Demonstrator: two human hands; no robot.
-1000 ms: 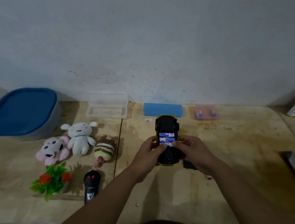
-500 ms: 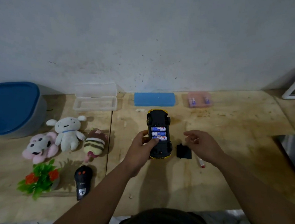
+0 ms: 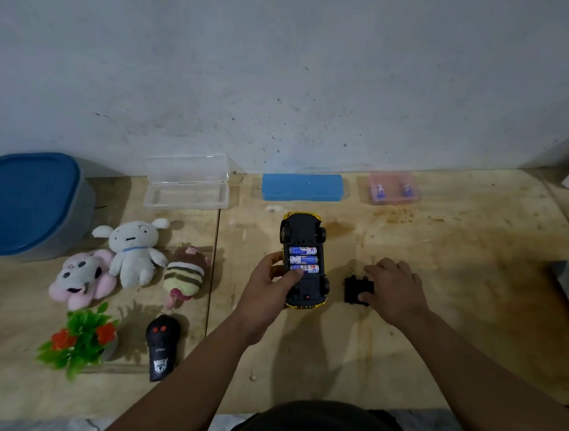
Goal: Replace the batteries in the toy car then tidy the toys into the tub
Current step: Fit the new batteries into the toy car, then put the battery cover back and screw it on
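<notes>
The yellow toy car lies upside down at the table's middle, its black underside up. Three blue batteries fill its uncovered compartment. My left hand grips the car's left side, thumb resting on the nearest battery. Right of the car, the black battery cover lies flat on the table with the fingers of my right hand closing on its right edge. The grey tub with a blue lid stands at the far left.
Left of the car are a white plush, a pink plush, a striped plush, a plastic plant and a black remote. Along the wall stand a clear case, a blue box and a pink battery box.
My right hand left the car, moved right and came down onto the battery cover. The left hand stayed on the car.
</notes>
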